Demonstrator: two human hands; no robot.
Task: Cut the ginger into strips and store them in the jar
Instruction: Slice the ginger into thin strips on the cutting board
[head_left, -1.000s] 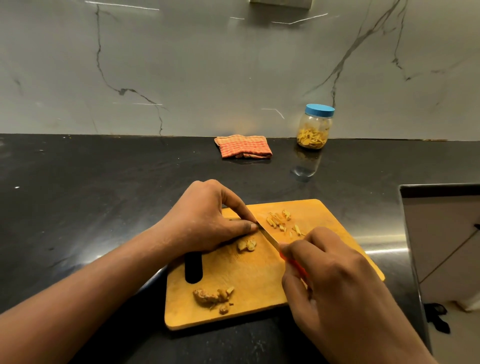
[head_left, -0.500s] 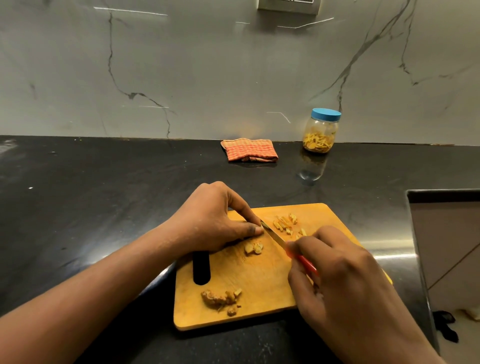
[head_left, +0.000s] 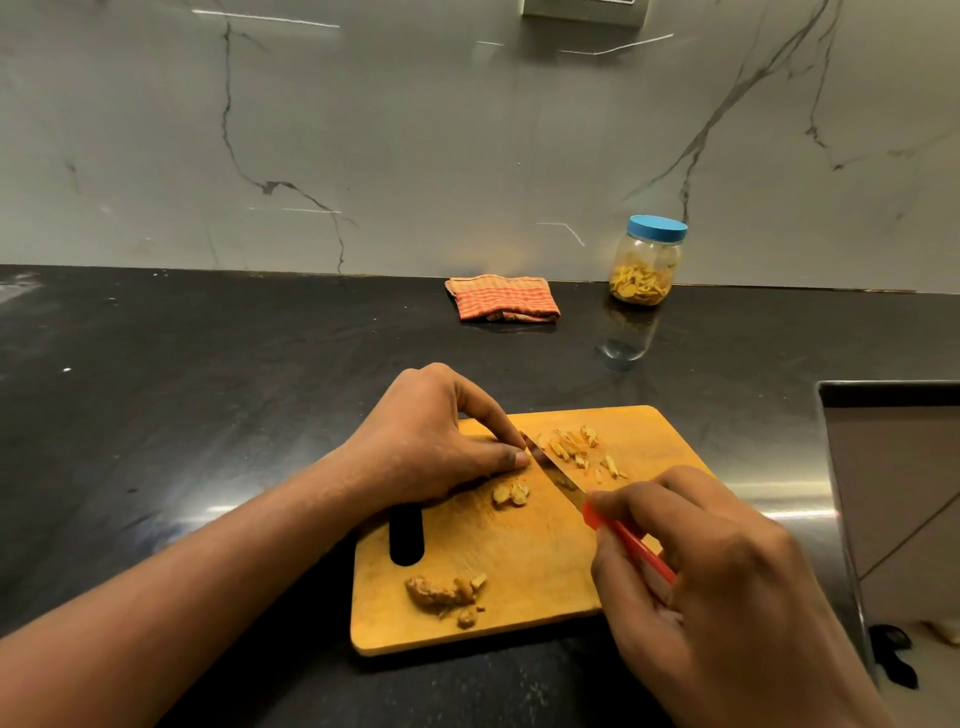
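A wooden cutting board (head_left: 524, 571) lies on the black counter. My left hand (head_left: 431, 441) pinches a small ginger piece at the board's far left, mostly hidden under the fingertips. My right hand (head_left: 711, 582) grips a red-handled knife (head_left: 558, 475) whose blade rests right beside the left fingertips. Cut ginger strips (head_left: 574, 449) lie to the right of the blade. Two ginger slices (head_left: 510, 493) sit below my left thumb. A knobbly ginger chunk (head_left: 441, 595) lies near the board's front edge. A clear jar (head_left: 647, 262) with a blue lid holds strips by the wall.
A folded orange checked cloth (head_left: 501, 299) lies by the wall, left of the jar. The counter's right edge (head_left: 831, 499) drops off beside the board, with floor below. A marble wall backs the counter.
The view shifted slightly, so everything sits a little to the right. The knife blade stays at the left fingertips, and a few more strips seem to lie to its right.
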